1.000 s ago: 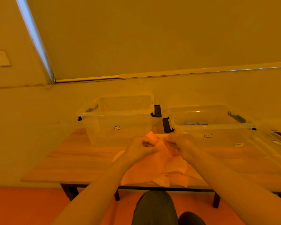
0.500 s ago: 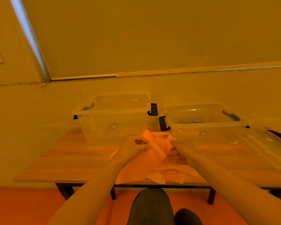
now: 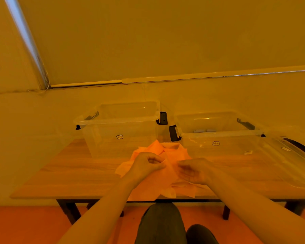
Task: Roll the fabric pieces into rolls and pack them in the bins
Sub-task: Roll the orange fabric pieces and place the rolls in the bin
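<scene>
An orange fabric piece (image 3: 153, 182) on the counter (image 3: 74, 175) is being pinched by the left hand (image 3: 147, 164); the right hand's (image 3: 194, 170) grip cannot be told.

A heavy amber cast tints the dim room, the only cool light a pale streak along the window edge (image 3: 27, 44) at upper left. Wide-angle distortion bows the tabletop's (image 3: 77, 173) edges, glare glints on the clear bins (image 3: 208, 118), and detail is soft throughout.
</scene>
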A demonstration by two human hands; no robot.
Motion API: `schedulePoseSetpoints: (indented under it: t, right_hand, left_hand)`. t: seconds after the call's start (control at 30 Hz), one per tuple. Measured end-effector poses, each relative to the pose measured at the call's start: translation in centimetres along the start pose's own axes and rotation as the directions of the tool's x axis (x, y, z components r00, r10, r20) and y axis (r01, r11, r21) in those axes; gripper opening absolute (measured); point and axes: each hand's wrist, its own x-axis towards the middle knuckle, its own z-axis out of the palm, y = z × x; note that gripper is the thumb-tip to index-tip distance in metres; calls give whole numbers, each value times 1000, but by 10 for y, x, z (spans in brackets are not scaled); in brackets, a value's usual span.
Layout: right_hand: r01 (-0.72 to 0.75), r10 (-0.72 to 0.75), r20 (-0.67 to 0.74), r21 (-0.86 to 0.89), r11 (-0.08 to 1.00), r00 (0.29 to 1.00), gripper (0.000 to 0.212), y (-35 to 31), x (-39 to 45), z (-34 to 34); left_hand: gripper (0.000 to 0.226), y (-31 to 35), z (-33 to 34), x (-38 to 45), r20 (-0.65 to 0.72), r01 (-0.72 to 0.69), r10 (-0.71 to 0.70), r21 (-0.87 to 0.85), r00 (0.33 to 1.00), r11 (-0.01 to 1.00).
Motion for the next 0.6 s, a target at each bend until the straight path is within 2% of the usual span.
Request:
schedulePoseSetpoints:
  t: [0.17, 0.37, 0.53, 0.6]
  right_hand:
    - [13, -15, -59, -40, 999, 998, 38, 8, 0, -3]
    - [-18, 18, 33, -2, 1000, 999, 38, 7, -5, 3]
    - [113, -115, 19, 65, 991, 993, 55, 5, -3, 12]
    - [165, -165, -13, 14, 986, 986, 57, 5, -2, 13]
  left_hand:
    - [12, 5, -5, 1, -41, 6, -7, -14, 999, 1000]
    - [13, 6, -10, 2, -70, 34, -38, -60, 997, 998]
    - [13, 7, -9, -3, -80, 8, -10, -35, 997, 999]
    - [13, 7, -8, -6, -78, -2, 1, -21, 997, 1000]
